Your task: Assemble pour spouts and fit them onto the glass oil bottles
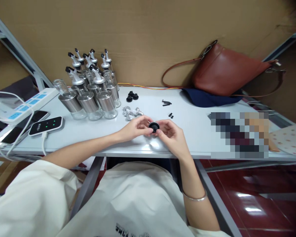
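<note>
Between my two hands, just above the table's front part, is a round black stopper point(154, 127) with a pale rim. My left hand point(137, 127) pinches it from the left and my right hand point(172, 134) from the right, thumbs on its near side. Beyond my left hand lie several silver pourer spouts point(131, 113). Farther back sit 3 black stoppers point(132, 96) in a small group. Thin black strips point(166, 103) and small black caps point(171, 115) rest behind my right hand.
Glass bottles with steel bands point(88, 102), most topped with pourers, crowd the left. Near them are a power strip point(32, 103) and a white-edged device point(46, 126) with cables. A brown bag point(219, 70) lies on dark blue cloth point(207, 98) at back right; a blurred patch is below.
</note>
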`<state>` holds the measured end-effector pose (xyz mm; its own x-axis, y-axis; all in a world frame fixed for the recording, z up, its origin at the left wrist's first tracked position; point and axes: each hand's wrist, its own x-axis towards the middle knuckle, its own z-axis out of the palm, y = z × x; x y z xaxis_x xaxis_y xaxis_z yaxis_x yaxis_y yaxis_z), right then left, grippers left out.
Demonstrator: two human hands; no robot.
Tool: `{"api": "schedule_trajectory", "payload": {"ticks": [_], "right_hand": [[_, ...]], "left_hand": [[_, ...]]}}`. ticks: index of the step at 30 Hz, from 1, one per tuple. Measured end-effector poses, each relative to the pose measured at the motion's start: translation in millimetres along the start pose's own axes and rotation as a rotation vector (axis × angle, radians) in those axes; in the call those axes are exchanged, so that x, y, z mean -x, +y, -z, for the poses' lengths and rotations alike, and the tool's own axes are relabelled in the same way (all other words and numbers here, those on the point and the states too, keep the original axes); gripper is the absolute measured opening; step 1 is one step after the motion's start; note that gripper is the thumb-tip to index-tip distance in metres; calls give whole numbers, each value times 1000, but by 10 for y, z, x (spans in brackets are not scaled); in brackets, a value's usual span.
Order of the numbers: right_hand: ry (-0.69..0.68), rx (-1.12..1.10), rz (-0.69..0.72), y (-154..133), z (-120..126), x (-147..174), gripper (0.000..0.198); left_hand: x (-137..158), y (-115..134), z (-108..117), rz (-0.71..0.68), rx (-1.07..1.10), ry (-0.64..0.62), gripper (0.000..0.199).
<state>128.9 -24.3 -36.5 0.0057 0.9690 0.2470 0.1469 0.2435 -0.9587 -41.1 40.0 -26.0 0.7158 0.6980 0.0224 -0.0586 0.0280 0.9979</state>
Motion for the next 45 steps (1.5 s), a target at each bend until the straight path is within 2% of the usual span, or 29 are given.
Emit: {"api": "schedule_trajectory", "payload": {"ticks": [19,24,28,32,45], "right_hand": [[-82,57,-22,5,-11,-30,22],[-92,53,-69,-6,-5,-35,20],[-34,10,-123,-19,-57,-7,18],[42,-13,-121,-18,-123,23,16],[26,42,-83,-12,-119,57,16]], "left_hand": [[15,-20,-31,-90,-274,67,26],[24,-4,-39,-83,-299,82,22],[27,-4,-41,-82,-306,73,22],[25,-14,-43,-100,-284,40,20],[64,-7,-52,-94,-357,1,21]]}}
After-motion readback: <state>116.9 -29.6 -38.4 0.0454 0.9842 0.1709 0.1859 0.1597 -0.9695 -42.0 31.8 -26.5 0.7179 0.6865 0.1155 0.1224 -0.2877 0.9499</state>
